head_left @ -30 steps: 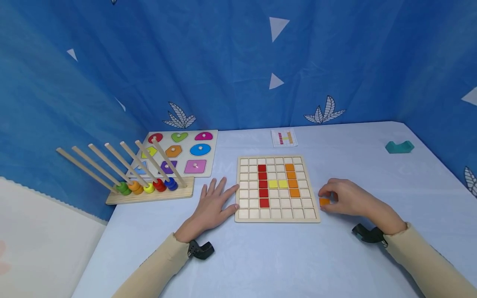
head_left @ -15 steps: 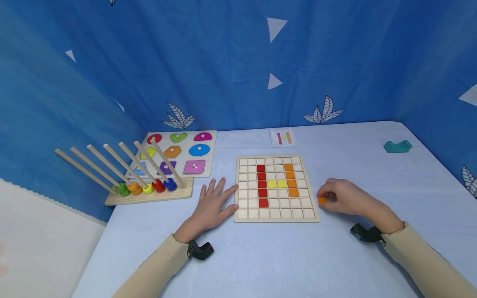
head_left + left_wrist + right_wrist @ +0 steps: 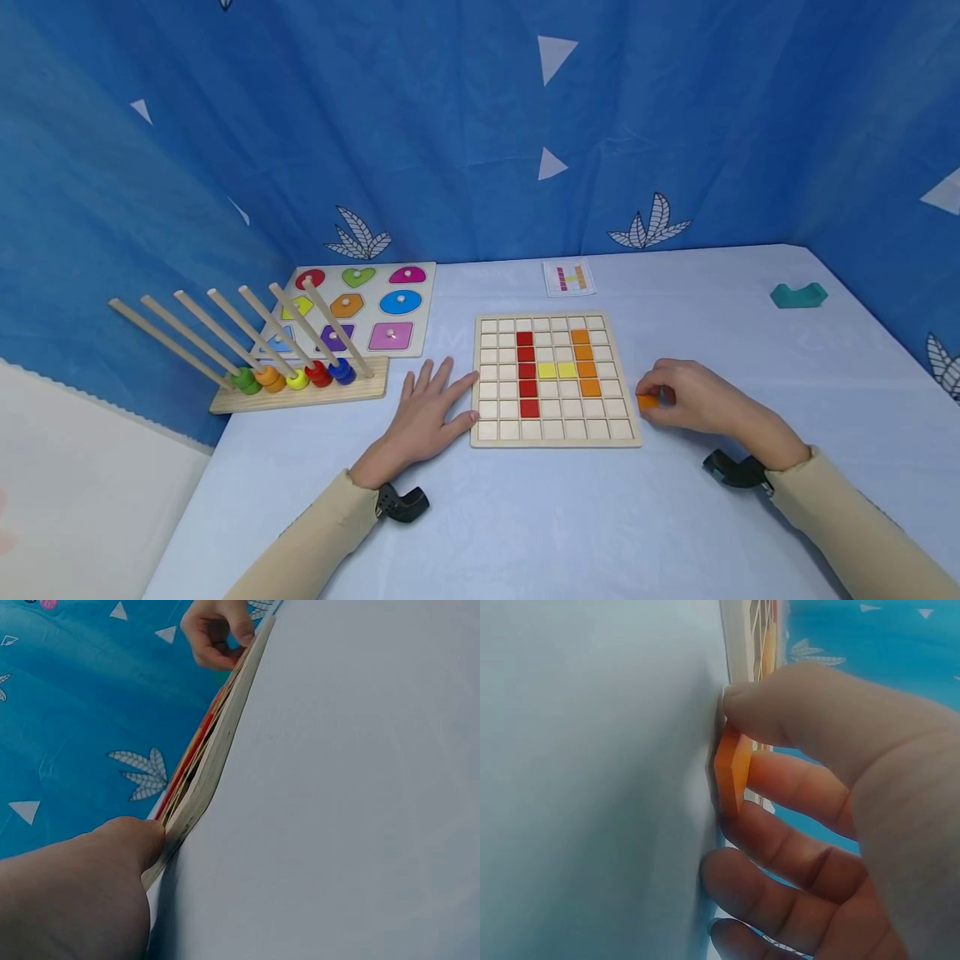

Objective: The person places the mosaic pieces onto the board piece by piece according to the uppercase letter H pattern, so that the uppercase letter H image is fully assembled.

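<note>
A wooden grid board (image 3: 555, 443) lies on the table, bearing a column of red tiles (image 3: 528, 373), a pair of yellow tiles (image 3: 557, 370) and a column of orange tiles (image 3: 586, 363). My left hand (image 3: 425, 419) rests flat with fingers spread, thumb and index fingertip touching the board's left edge. Just off the board's right edge, my right hand (image 3: 693, 398) pinches a loose orange tile (image 3: 648, 402) between thumb and fingers. In the right wrist view this orange tile (image 3: 733, 769) stands close to the table surface, the thumb on one end and fingertips along its far side.
A small pattern card (image 3: 569, 277) lies behind the board. To the left stand a peg rack (image 3: 300, 398) with coloured rings and a knobbed shape puzzle (image 3: 375, 350). A teal curved block (image 3: 798, 296) sits at the far right. Blue curtain (image 3: 465, 125) hangs behind the table.
The right hand has moved very slightly left with the orange tile in its pinch. The left hand stays at the board's edge; the whole head view shifts a little.
</note>
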Tool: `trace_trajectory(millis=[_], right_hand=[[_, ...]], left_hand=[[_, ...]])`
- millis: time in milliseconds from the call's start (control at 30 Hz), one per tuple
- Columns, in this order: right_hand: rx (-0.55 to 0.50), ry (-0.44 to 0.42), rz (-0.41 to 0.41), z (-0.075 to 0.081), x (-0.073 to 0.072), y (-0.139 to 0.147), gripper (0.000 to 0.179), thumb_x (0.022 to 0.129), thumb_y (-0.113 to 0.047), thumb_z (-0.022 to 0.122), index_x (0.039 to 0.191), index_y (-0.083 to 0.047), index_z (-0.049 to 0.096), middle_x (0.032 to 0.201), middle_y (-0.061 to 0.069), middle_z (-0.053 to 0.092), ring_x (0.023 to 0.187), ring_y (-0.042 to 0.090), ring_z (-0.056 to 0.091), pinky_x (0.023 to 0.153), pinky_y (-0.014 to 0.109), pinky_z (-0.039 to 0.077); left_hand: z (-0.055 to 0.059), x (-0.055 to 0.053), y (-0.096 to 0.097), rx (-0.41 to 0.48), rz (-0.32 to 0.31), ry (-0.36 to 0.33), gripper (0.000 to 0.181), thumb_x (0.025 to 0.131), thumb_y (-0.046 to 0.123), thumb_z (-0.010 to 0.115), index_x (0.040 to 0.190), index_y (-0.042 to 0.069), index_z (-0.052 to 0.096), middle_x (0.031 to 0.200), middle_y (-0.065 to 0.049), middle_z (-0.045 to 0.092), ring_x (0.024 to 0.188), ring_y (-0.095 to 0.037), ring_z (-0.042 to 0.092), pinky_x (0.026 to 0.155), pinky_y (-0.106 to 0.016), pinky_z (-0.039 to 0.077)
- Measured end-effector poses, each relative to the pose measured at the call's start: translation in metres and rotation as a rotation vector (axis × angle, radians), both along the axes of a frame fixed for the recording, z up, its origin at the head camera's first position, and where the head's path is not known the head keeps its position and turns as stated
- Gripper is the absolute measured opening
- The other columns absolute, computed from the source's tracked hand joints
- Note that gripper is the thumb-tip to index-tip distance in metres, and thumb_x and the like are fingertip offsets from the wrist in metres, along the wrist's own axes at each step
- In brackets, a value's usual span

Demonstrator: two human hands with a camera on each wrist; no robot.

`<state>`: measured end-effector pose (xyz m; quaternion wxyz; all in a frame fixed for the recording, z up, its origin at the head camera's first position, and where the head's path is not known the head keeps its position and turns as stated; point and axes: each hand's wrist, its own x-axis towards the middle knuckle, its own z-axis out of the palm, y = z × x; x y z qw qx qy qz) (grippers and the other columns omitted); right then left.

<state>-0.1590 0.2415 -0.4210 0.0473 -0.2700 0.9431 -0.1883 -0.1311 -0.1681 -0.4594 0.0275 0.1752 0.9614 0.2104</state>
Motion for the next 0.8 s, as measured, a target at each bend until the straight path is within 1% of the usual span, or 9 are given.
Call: trace_trajectory(millis=[233, 533, 800], right_hand=[[0.001, 0.009, -0.02, 0.0013, 0.0001, -0.0004, 0.022, 0.079, -0.016, 0.085, 0.099, -0.014, 0.078, 0.083, -0.009, 0.064, 0.072, 0.007, 0.05, 0.062, 0.02, 0.046], [-0.008, 0.005, -0.048, -0.0003, -0.0013, -0.0015, 0.026, 0.081, -0.017, 0.083, 0.106, -0.013, 0.076, 0.088, -0.007, 0.067, 0.074, 0.008, 0.052, 0.064, 0.019, 0.048], [-0.015, 0.007, -0.041, 0.0004, 0.0002, -0.0052, 0.028, 0.083, -0.019, 0.082, 0.109, -0.012, 0.076, 0.09, -0.007, 0.067, 0.074, 0.007, 0.052, 0.063, 0.019, 0.048]], left_hand=[[0.0003, 0.0004, 0.0002, -0.004, 0.0, 0.002, 0.063, 0.098, 0.048, 0.058, 0.154, 0.024, 0.046, 0.168, -0.021, 0.026, 0.157, -0.05, 0.009, 0.121, -0.073, 0.005], [0.0005, 0.0004, 0.0001, 0.002, 0.003, 0.004, 0.063, 0.097, 0.048, 0.058, 0.154, 0.024, 0.047, 0.168, -0.021, 0.027, 0.157, -0.05, 0.01, 0.121, -0.073, 0.006], [0.0, -0.0004, 0.0, 0.0, 0.001, 0.001, 0.062, 0.098, 0.048, 0.058, 0.154, 0.024, 0.047, 0.168, -0.021, 0.026, 0.157, -0.05, 0.009, 0.121, -0.073, 0.005]])
